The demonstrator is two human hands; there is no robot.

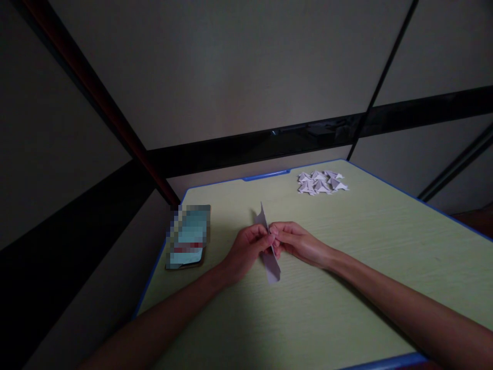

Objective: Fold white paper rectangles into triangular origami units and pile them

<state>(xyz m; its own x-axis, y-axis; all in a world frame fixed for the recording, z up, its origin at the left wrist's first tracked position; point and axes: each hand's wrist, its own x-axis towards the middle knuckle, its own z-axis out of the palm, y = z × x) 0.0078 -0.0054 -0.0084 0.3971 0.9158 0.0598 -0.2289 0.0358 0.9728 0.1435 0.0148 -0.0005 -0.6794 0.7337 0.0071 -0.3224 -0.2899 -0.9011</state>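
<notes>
A folded strip of white paper (271, 268) is held upright on its edge over the middle of the table, slanting from far left to near right. My left hand (249, 249) pinches it from the left, thumb and fingers closed at its middle. From the other side my right hand (293, 240) grips the same spot, its fingertips meeting those of the left. Fingers cover the middle of the paper, so the folds there are hidden. Both ends of the strip stick out beyond the hands.
Several small folded paper figures (322, 186) stand in two rows toward the back right of the pale green table (370, 226), which has a blue rim. On the left lies a phone (192, 234), its screen pixelated. Behind the table rise cabinet panels (246, 72) with a dark band.
</notes>
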